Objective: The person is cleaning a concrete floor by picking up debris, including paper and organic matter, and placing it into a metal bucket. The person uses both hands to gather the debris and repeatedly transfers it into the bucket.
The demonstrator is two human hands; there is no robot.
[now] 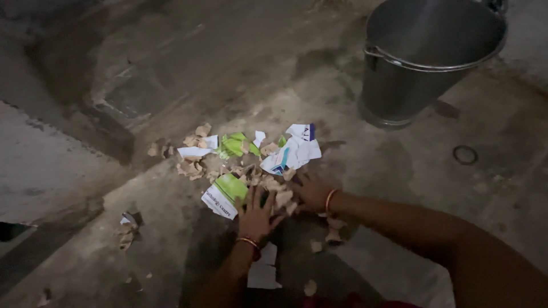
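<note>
A heap of torn paper and brown card scraps (245, 165) lies on the concrete floor, white, green and tan pieces mixed. My left hand (255, 214) rests palm down on the near side of the heap, fingers spread, beside a green and white printed sheet (224, 195). My right hand (312, 191) lies flat next to it on tan scraps, a bangle at the wrist. Neither hand grips anything that I can see. A white scrap (264, 268) sits by my left forearm.
A metal bucket (425, 57) stands upright at the upper right. A small dark ring (465, 154) lies on the floor right of it. A raised concrete ledge (40, 159) runs along the left. Stray scraps (127, 228) dot the floor nearby.
</note>
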